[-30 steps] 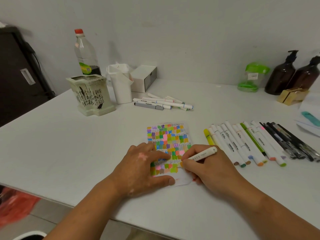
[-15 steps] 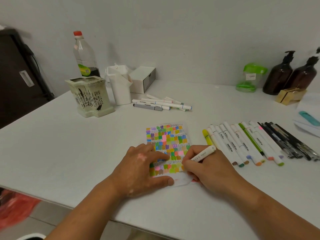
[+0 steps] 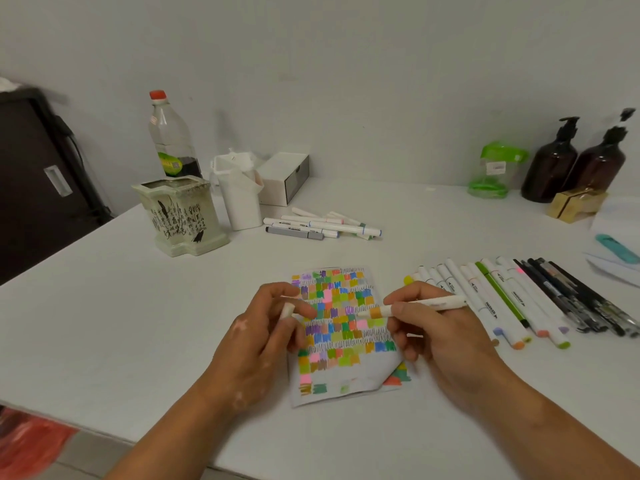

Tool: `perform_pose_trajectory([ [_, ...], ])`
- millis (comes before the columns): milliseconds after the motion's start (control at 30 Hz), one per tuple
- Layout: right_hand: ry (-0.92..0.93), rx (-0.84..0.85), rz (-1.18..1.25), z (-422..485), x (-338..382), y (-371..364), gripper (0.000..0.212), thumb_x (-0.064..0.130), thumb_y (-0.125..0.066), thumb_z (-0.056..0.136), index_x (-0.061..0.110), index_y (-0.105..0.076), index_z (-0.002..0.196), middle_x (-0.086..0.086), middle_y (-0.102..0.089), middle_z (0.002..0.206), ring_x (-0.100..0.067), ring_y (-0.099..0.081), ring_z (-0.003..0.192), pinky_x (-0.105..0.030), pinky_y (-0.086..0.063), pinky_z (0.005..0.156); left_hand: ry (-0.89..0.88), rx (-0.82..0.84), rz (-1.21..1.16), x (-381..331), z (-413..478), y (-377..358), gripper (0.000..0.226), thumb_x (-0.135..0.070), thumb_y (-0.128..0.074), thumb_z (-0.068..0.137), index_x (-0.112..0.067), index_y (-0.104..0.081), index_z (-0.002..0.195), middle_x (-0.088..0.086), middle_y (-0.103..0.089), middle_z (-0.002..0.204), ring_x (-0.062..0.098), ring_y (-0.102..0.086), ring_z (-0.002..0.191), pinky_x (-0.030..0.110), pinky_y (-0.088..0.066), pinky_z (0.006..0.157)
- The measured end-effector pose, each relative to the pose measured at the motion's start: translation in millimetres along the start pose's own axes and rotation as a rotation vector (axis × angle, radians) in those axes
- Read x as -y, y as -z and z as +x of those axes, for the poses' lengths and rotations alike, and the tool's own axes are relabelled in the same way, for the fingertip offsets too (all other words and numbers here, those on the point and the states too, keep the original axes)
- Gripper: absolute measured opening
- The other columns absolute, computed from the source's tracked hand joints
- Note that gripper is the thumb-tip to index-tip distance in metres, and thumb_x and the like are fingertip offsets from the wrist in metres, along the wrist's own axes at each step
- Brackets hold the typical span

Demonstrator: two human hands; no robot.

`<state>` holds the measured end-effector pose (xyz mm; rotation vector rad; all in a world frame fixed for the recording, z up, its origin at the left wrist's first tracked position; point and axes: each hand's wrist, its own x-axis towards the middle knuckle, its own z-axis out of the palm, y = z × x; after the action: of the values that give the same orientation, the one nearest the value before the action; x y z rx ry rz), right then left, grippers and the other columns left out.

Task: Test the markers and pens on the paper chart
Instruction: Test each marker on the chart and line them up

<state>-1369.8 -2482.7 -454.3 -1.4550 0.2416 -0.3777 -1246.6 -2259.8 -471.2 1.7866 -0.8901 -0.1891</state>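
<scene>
The left hand (image 3: 263, 337) curls its fingers round a white cap (image 3: 287, 311), pinching it just over the paper chart (image 3: 346, 327). The chart lies on the counter (image 3: 138, 323) between both hands, its lower right corner folded up. The right hand (image 3: 436, 337) pinches a white marker (image 3: 429, 303) level above the chart, tip pointing left at the cap. Behind stand a ceramic pot (image 3: 180, 216) and loose markers (image 3: 322, 226); a row of markers and pens (image 3: 519, 303) lies just right. A second ago the left hand lay flat on the chart — the marker's tip was down on the paper.

chart (image 3: 343, 327) x1 | open marker (image 3: 433, 303) x1 | cap (image 3: 287, 310) x1 | pump btls (image 3: 550, 164) x2 | clear btl (image 3: 169, 140) x1 | pot (image 3: 180, 216) x1
</scene>
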Motion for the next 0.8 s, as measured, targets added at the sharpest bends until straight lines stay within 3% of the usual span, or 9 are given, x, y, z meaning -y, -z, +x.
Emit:
perform_pose_trajectory([
  [67,0.002,0.016,0.054,0.0,0.0,0.6,0.009,0.023,-0.069,0.074,0.016,-0.072,0.079,-0.013,-0.068,0.069,-0.018,-0.058,0.056,-0.026,-0.044,0.045,-0.009,0.010,-0.037,-1.0,0.3,-0.5,0.019,-0.026,-0.045,0.101,-0.039,-0.047,0.115,-0.004,-0.074,0.106,0.021,-0.071,0.087,0.027,-0.058,0.078],
  [167,0.055,0.030,0.012,-0.8,1.3,1.6,0.015,0.029,-0.074,0.071,0.016,-0.072,0.078,-0.013,-0.067,0.069,-0.019,-0.058,0.055,-0.025,-0.045,0.047,-0.009,0.058,-0.063,-4.4,-0.4,-3.0,0.009,-0.029,-0.052,0.098,-0.034,-0.056,0.104,-0.002,-0.076,0.104,0.025,-0.073,0.088,0.032,-0.060,0.077],
  [333,0.069,0.104,-0.010,-4.7,5.5,-1.0,0.023,0.033,-0.073,0.071,0.014,-0.076,0.083,-0.015,-0.071,0.074,-0.022,-0.065,0.062,-0.027,-0.050,0.051,-0.022,0.053,0.014,-9.5,-2.0,-4.1,0.010,-0.036,-0.059,0.093,-0.037,-0.068,0.097,-0.015,-0.075,0.092,0.007,-0.072,0.085,0.010,-0.051,0.065],
  [533,0.093,0.115,-0.113,-8.0,7.0,-8.7,0.011,0.018,-0.070,0.083,0.021,-0.078,0.089,-0.016,-0.075,0.081,-0.024,-0.070,0.068,-0.026,-0.053,0.055,-0.007,0.069,0.026,-9.2,-2.5,-4.2,0.013,-0.038,-0.061,0.090,-0.038,-0.071,0.099,-0.016,-0.075,0.095,0.009,-0.071,0.090,0.012,-0.052,0.067],
  [733,0.040,0.148,-0.208,-12.4,7.2,-16.2,0.006,0.023,-0.076,0.086,0.025,-0.079,0.091,-0.012,-0.076,0.080,-0.028,-0.069,0.066,-0.034,-0.056,0.056,-0.057,0.105,0.125,-5.4,-1.7,-4.2,0.019,-0.038,-0.060,0.091,-0.035,-0.074,0.104,-0.019,-0.073,0.097,0.007,-0.069,0.093,0.013,-0.053,0.070],
  [800,0.014,0.151,-0.240,-12.7,6.4,-18.2,0.004,0.024,-0.078,0.089,0.027,-0.079,0.091,-0.011,-0.075,0.076,-0.022,-0.067,0.061,-0.034,-0.056,0.056,-0.067,0.091,0.119,-4.5,-2.0,-3.7,0.019,-0.038,-0.060,0.090,-0.035,-0.074,0.104,-0.021,-0.073,0.096,0.005,-0.070,0.093,0.011,-0.052,0.070],
])
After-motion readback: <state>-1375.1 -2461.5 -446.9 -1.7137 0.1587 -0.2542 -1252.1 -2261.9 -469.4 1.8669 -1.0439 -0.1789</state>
